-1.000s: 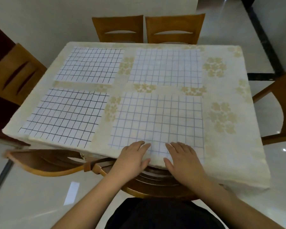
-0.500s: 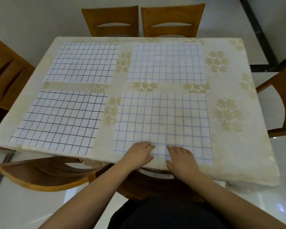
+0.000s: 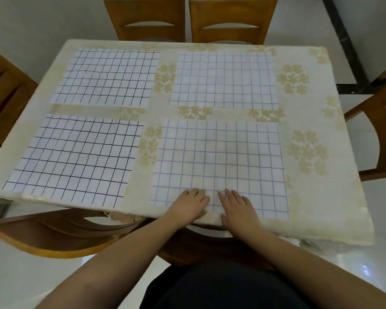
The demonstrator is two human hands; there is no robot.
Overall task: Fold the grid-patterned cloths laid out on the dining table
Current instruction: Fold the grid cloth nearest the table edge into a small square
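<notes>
Several white grid-patterned cloths lie flat on the dining table (image 3: 310, 112). The near right cloth (image 3: 218, 159) has blue lines. My left hand (image 3: 188, 205) and my right hand (image 3: 237, 207) rest palm-down on its near edge, side by side, fingers flat and holding nothing. The near left cloth (image 3: 76, 157) and the far left cloth (image 3: 107, 78) have black lines. The far right cloth (image 3: 223, 80) has faint blue lines. None of the cloths touch each other.
A cream tablecloth with beige flower prints covers the table. Wooden chairs stand around it: two at the far side (image 3: 187, 18), one at the left (image 3: 7, 90), one at the right (image 3: 379, 134), one tucked under the near edge (image 3: 60, 235).
The view has shifted slightly nearer over the table. Both hands have slid a little forward on the near right cloth's edge and stay flat.
</notes>
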